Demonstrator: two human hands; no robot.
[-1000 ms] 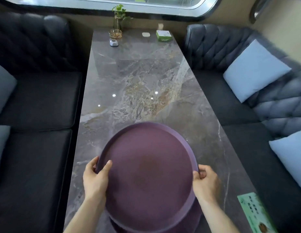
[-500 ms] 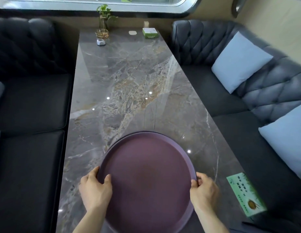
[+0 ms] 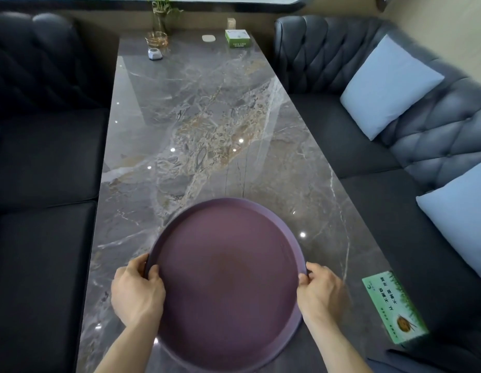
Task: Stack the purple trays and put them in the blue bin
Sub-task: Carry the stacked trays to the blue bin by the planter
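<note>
Dark tufted sofas (image 3: 395, 84) are flanking a long grey marble table (image 3: 207, 125), with a green box (image 3: 238, 38) sitting at its far end. At the near end, the purple trays (image 3: 226, 286) are lying flat on the marble while the left hand (image 3: 137, 290) and right hand (image 3: 321, 290) are gripping opposite rims, thumbs hooked over the top edge and fingers curled beneath.

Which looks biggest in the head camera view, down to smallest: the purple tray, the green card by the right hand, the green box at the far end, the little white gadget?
Largest to smallest as they look:
1. purple tray
2. green card
3. green box
4. white gadget
Box and gadget sit far away, so their true sizes stay unsure.
</note>
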